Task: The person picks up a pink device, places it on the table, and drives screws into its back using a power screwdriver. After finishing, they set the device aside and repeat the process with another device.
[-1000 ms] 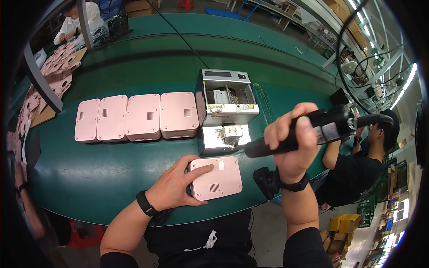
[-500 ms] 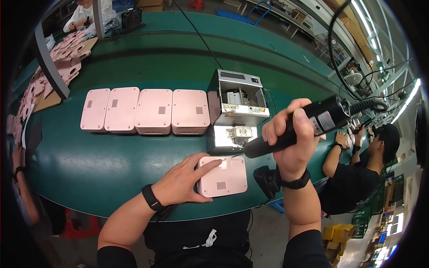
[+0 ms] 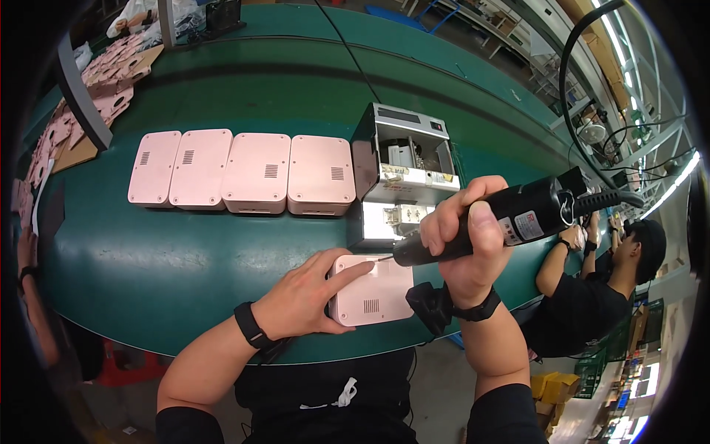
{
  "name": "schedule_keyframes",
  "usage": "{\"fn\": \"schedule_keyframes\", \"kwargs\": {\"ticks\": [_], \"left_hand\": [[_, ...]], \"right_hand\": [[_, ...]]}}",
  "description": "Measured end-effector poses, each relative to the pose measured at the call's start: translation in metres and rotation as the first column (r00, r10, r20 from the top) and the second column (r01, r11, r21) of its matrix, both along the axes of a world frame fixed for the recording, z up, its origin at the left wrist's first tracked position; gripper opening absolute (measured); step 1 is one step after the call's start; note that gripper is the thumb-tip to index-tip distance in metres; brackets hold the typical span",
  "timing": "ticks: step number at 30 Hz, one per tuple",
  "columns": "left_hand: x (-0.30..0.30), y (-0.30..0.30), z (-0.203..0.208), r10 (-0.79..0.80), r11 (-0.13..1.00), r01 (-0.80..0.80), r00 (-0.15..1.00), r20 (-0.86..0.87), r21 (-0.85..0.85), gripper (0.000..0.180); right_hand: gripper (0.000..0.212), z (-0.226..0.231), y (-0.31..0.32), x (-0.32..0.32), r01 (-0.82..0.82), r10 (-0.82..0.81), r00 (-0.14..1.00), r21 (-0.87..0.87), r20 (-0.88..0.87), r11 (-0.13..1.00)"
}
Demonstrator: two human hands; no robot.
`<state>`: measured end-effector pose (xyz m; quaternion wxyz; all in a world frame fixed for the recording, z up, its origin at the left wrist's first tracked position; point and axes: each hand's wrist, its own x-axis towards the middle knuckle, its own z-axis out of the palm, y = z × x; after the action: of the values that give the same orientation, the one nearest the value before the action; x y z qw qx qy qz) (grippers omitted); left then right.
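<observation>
On the green table near me, my left hand (image 3: 299, 300) grips a pink plastic housing (image 3: 392, 292) from its left side. The index finger presses on its upper face and the thumb lies along its near edge. This housing has a slotted vent and screw holes at the corners. My right hand (image 3: 477, 240) is wrapped round a black corded electric screwdriver (image 3: 529, 216), tilted with its bit toward the left. The bit's tip is at the housing's far edge, close to my left index fingertip; whether it touches a screw I cannot tell.
Several similar pink housings (image 3: 255, 174) stand in a row at the far left. Beyond my right hand is a silver-and-black screw feeder (image 3: 414, 181). Flat pink panels (image 3: 103, 96) are piled at the left, by a grey post (image 3: 83, 103). A co-worker (image 3: 592, 285) sits at the right.
My right hand has lowered the screwdriver's cord end, and the bit has come closer to my left index fingertip. My left hand keeps its hold on the housing. The whole view has shifted slightly.
</observation>
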<state>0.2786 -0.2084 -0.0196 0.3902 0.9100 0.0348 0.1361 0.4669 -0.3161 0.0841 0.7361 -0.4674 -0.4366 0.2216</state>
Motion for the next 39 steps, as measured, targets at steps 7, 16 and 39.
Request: {"fn": "schedule_keyframes", "kwargs": {"ticks": [7, 16, 39], "left_hand": [[0.0, 0.0, 0.0, 0.008, 1.0, -0.007, 1.0, 0.01, -0.015, 0.097], [0.001, -0.001, 0.003, -0.005, 1.0, 0.004, 1.0, 0.014, 0.011, 0.096], [0.001, -0.004, -0.002, -0.013, 1.0, 0.013, 0.999, 0.047, -0.016, 0.085]], "right_hand": [[0.022, -0.002, 0.001, 0.006, -0.032, 0.033, 0.999, 0.02, -0.031, 0.999], [0.021, 0.006, -0.007, 0.007, -0.041, 0.04, 0.999, 0.053, 0.02, 0.998], [0.026, 0.025, 0.006, -0.027, -0.121, 0.123, 0.992, 0.074, -0.026, 0.99]]}}
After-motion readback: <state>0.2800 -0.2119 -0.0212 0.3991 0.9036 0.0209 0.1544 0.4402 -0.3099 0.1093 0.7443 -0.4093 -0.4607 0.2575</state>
